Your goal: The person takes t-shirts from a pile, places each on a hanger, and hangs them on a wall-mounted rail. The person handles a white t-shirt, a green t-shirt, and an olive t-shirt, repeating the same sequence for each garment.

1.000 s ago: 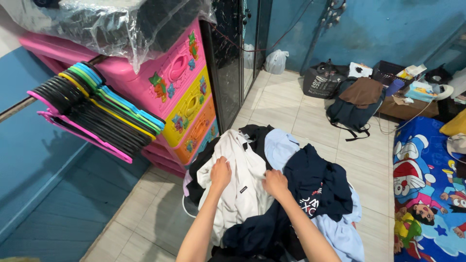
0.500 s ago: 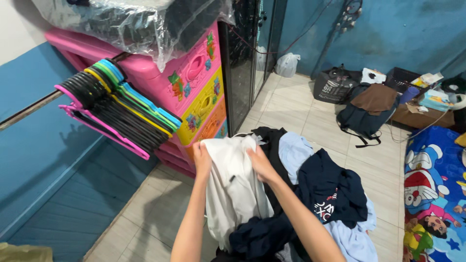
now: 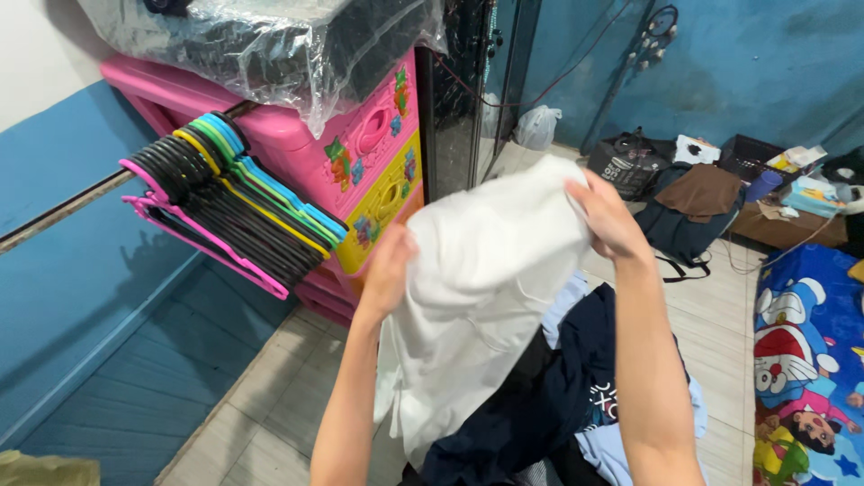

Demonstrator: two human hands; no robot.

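Both hands are up in front of the camera with a white cloth garment held between them. The left hand has its grip closed on the garment's left edge, fingers curled into the fabric. The right hand pinches the upper right corner, grip closed on the cloth there, thumb and fingers folded over it. The garment hangs down from the 2 hands in a loose, creased sheet, its lower end reaching to the heap beneath.

That heap is a pile of dark navy and pale blue clothes lying on the tiled floor, right under the forearms.

Off to the left, a thick bunch of plastic clothes hangers in black, pink, yellow, green and blue hangs from a rail along the blue wall. Just beside them stands a pink plastic drawer cabinet with yellow drawer fronts and flower decorations, and on top of it sits a dark object wrapped in clear plastic sheeting.

At the far right, a dark backpack rests on the floor with a brown cloth laid over it, a black bag near it. A blue cartoon-print mat covers the floor at the right edge.
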